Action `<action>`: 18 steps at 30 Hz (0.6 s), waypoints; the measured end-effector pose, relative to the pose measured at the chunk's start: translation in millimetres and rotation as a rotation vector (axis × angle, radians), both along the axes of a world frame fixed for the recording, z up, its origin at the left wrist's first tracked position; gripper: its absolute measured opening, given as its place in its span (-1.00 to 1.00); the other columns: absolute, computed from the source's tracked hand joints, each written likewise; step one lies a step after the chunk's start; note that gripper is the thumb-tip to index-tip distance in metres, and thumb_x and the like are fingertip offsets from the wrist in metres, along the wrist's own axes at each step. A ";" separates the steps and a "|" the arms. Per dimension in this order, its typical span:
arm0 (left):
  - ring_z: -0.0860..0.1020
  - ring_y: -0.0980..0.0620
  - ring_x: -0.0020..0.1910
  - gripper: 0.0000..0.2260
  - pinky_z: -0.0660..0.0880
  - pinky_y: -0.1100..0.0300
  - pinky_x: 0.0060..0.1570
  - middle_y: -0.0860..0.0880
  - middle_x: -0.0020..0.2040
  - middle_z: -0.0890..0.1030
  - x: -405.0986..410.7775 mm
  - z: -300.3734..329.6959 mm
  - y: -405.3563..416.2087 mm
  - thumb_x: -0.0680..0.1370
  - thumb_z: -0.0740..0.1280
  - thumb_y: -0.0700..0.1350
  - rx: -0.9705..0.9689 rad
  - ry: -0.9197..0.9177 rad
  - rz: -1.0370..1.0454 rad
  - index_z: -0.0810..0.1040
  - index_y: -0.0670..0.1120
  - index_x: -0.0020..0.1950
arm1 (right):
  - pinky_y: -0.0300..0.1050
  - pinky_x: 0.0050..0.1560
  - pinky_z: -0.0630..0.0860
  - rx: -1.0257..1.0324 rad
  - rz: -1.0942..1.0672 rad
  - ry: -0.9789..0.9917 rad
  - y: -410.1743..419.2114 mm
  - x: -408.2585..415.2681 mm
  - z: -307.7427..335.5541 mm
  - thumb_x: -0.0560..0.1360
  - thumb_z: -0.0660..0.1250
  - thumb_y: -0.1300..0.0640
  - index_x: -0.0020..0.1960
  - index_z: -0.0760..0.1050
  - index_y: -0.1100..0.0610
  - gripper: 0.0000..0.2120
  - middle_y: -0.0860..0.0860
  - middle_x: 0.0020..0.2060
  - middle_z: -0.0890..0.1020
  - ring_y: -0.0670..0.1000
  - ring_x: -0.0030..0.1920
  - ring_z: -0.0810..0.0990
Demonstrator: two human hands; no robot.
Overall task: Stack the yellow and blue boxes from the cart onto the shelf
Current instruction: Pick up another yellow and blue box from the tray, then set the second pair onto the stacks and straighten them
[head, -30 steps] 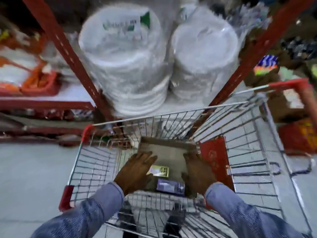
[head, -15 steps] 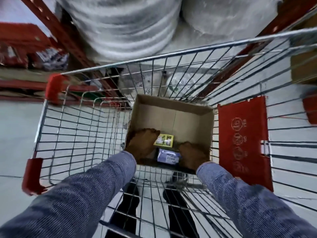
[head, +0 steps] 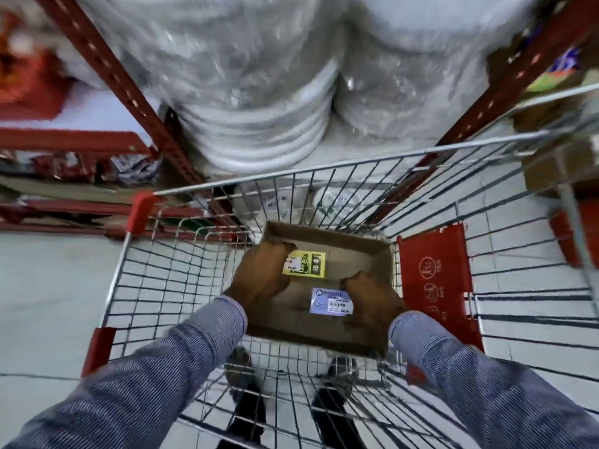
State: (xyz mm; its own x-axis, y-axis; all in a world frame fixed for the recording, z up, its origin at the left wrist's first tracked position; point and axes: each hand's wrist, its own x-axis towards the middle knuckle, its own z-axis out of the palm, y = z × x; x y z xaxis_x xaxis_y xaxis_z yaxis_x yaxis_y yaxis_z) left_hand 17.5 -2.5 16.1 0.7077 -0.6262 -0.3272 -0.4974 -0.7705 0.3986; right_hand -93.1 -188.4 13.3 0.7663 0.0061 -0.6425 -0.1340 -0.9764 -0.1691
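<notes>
An open cardboard box (head: 359, 254) sits in the wire cart (head: 181, 270). Both my hands reach down into it. My left hand (head: 262, 277) closes over the left end of a small yellow box (head: 308, 265). Just below and to the right lies a small blue box (head: 329, 303), with my right hand (head: 372, 299) closed on its right end. How the fingers sit under each box is hidden. The red shelf frame (head: 123, 89) stands right behind the cart.
Two tall wrapped stacks of white plates (head: 259, 124) fill the shelf ahead. A red plastic flap (head: 434, 286) hangs inside the cart's right side. More goods sit on red shelves at the left (head: 64, 166). My shoes (head: 243, 380) show through the cart floor.
The view has tilted down and drawn closer to the cart. My hands have gone from hovering over the box to closing on the yellow and blue boxes, which now sit further apart.
</notes>
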 end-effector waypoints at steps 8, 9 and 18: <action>0.63 -0.12 0.03 -0.51 0.60 0.00 0.00 -0.05 0.09 0.68 28.0 183.2 23.2 0.30 0.48 -0.07 -0.191 -0.266 0.110 0.55 0.04 0.23 | -0.04 -0.14 0.50 -0.103 0.034 -0.308 -14.7 32.7 174.8 0.21 0.56 -0.15 0.00 0.54 0.09 -0.51 0.12 -0.06 0.63 0.17 -0.04 0.60; 0.62 -0.11 0.08 -0.46 0.59 0.00 0.05 -0.06 0.14 0.67 29.8 207.8 27.6 0.29 0.50 -0.07 -0.213 -0.292 0.118 0.53 0.04 0.27 | -0.04 -0.17 0.48 -0.109 0.039 -0.377 -15.8 34.6 197.4 0.22 0.54 -0.15 -0.05 0.52 0.08 -0.56 0.12 -0.10 0.64 0.18 -0.06 0.60; 0.63 -0.03 0.01 -0.39 0.59 0.08 -0.03 0.05 0.07 0.69 53.3 432.6 45.1 0.17 0.42 0.06 -0.376 -0.685 0.172 0.57 0.08 0.24 | -0.10 -0.24 0.37 -0.244 0.049 -0.794 -15.7 52.7 422.3 0.14 0.49 -0.15 0.01 0.54 0.02 -0.50 0.04 -0.12 0.62 0.11 -0.06 0.57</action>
